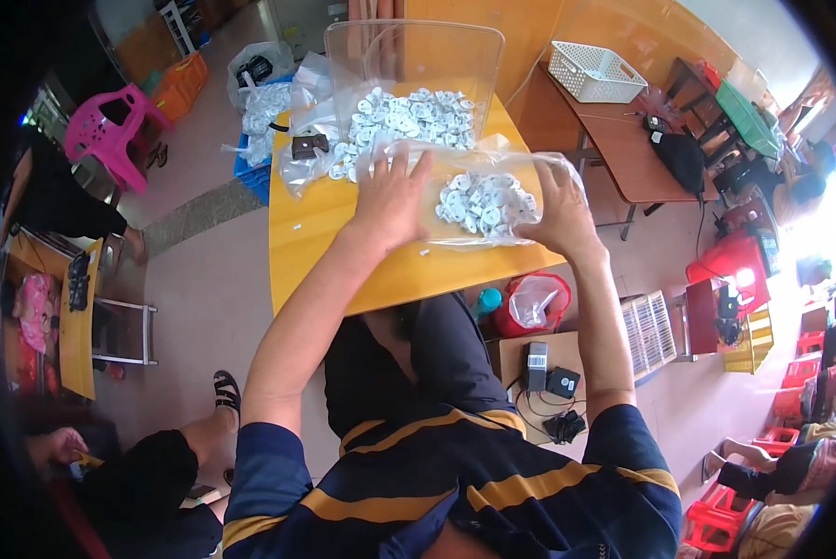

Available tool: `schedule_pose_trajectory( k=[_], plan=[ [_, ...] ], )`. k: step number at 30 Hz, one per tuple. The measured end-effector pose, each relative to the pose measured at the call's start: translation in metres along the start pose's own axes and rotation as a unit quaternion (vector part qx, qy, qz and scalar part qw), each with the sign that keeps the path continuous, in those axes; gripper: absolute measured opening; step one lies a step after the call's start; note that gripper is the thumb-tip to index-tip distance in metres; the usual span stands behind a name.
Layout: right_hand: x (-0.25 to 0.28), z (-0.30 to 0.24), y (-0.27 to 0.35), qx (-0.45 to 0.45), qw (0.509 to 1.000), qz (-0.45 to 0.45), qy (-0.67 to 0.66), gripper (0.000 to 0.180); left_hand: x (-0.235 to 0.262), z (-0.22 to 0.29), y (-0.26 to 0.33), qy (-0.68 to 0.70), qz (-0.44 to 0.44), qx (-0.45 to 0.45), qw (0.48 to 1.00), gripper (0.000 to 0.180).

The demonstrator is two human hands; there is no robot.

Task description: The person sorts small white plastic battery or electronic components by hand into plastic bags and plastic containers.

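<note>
A clear plastic bag (pixel 459 160) lies on its side at the near part of the yellow table (pixel 308 265), with a heap of small white plastic parts (pixel 485 205) inside it. My left hand (pixel 392 199) holds the bag's left side, its fingers pointing away from me. On the opposite side my right hand (pixel 561 212) grips the film, with some fingers partly covered by the bag. Just beyond, a larger pile of similar white parts (pixel 409 114) lies around the mouth of a clear plastic bin (pixel 414 25). I cannot make out the parts' exact kind.
A dark brown small object (pixel 310 146) sits on crumpled plastic at the table's left. Beside it stands a blue crate (pixel 253 177) of bagged parts. Below the table's right edge is a red bucket (pixel 558 312). A brown table (pixel 614 140) bears a white basket (pixel 597 73). People sit nearby.
</note>
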State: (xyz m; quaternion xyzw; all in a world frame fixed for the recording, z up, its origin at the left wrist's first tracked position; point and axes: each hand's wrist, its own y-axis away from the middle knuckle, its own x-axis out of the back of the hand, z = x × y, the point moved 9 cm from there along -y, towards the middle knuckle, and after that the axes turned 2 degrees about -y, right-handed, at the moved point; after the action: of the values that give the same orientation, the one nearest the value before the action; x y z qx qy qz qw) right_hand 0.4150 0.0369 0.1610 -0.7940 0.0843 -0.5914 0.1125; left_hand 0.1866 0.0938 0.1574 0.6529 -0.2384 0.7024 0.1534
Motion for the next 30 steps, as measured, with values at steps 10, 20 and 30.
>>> schedule_pose_trajectory(
  k=[10,20,30],
  plan=[
    [-0.074,0.042,0.01,0.065,0.991,-0.116,-0.018,0.107,-0.098,-0.053,-0.011,0.394,-0.092,0.018,0.914,0.08],
    [-0.034,0.053,-0.028,0.062,0.991,-0.107,-0.045,0.099,-0.143,-0.053,-0.008,0.656,-0.062,0.107,0.745,0.055],
    [-0.058,-0.026,-0.025,0.004,0.841,-0.128,-0.526,0.017,-0.114,-0.162,-0.007,0.232,0.19,0.167,0.939,0.057]
  ],
)
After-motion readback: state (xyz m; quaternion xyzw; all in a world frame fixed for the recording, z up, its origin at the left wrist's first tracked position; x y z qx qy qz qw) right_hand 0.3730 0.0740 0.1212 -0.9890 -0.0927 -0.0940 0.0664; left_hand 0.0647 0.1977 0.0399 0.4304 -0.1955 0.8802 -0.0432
